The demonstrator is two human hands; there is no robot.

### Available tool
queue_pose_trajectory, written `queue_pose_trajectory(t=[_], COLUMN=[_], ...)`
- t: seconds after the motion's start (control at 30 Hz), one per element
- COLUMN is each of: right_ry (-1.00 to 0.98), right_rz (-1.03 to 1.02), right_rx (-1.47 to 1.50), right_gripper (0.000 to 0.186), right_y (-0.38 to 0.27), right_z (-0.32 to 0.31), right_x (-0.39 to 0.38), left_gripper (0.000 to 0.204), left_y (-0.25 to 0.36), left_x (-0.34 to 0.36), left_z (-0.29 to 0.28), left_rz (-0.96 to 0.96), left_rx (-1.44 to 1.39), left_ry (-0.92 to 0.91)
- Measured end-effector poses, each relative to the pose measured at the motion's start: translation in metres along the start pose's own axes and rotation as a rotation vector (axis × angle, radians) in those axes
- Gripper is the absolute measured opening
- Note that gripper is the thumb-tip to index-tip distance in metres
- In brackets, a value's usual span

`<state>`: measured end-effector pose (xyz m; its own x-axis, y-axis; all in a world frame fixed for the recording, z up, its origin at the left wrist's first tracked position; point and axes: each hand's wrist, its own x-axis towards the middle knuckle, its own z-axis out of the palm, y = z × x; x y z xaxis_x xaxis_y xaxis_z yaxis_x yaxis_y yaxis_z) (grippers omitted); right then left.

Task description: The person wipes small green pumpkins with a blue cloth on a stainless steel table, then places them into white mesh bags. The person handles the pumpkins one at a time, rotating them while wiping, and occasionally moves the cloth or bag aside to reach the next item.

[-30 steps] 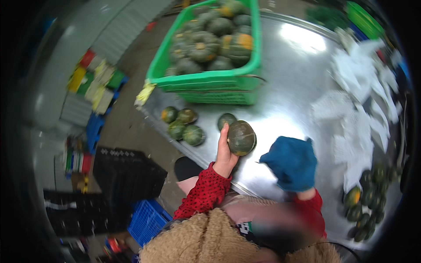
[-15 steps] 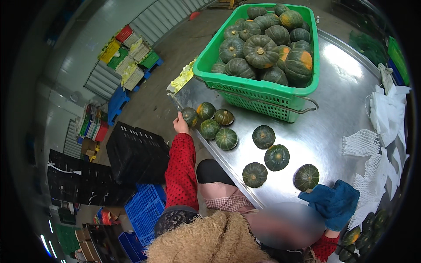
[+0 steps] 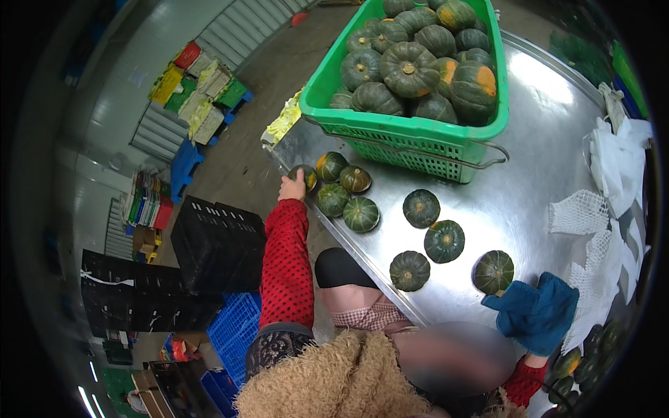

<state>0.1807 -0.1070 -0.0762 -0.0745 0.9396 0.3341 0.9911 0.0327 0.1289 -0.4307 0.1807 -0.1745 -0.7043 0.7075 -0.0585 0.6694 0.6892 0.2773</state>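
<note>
Near the tray's left edge, my left hand (image 3: 292, 185) grips a dark green squash (image 3: 305, 177), its fingers curled over it. Beside it sit several small squashes (image 3: 360, 213) in a cluster; others (image 3: 444, 241) lie separately toward the centre of the steel table (image 3: 529, 181). My right hand (image 3: 535, 359) is at the lower right with a blue cloth (image 3: 531, 310) draped over it, hiding the fingers; the cloth is just beside the rightmost single squash (image 3: 493, 272).
A green crate (image 3: 403, 125) heaped with squashes fills the table's back. White wrappings (image 3: 624, 160) and more squashes (image 3: 589, 362) are at the right. Black crates (image 3: 209, 247) and blue crates (image 3: 233, 334) stand on the floor at left; stacked crates (image 3: 202, 104) line the wall.
A second ago my left hand held a squash near the centre; now it is on one at the left edge, and more squashes show on the tray. The blue cloth has moved right.
</note>
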Motion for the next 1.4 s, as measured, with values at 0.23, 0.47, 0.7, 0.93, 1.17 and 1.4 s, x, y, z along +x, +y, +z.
queue_pose_trajectory(t=[0.23,0.47,0.7,0.93,1.17,1.4], right_ry=[0.001,0.102,-0.004,0.291,0.308,-0.446], right_rz=[0.143,0.515,0.21,0.494,0.146,0.869], right_rx=[0.403,0.553,0.446,1.482,1.422,2.417], right_gripper=[0.043,0.036,0.023,0.023,0.045,0.051], right_y=[0.015,0.042,0.035,-0.002,-0.031,-0.048], right_z=[-0.019,-0.008,-0.046,0.046,0.032,0.044], right_x=[0.02,-0.038,-0.026,-0.034,0.043,0.028], left_gripper=[0.051,0.081,0.082,0.063,0.05,0.067], left_y=[0.009,0.159,0.182,0.179,0.153,0.158], left_x=[-0.055,-0.383,-0.431,-0.448,-0.459,-0.454], left_z=[-0.003,0.017,0.071,0.01,0.005,-0.018], left_rz=[0.455,1.729,1.126,0.044,0.18,-0.23], left_rx=[0.06,-0.263,-0.49,-1.292,-1.415,-1.607], left_ry=[0.496,-0.503,-1.138,-1.901,-1.612,-1.607])
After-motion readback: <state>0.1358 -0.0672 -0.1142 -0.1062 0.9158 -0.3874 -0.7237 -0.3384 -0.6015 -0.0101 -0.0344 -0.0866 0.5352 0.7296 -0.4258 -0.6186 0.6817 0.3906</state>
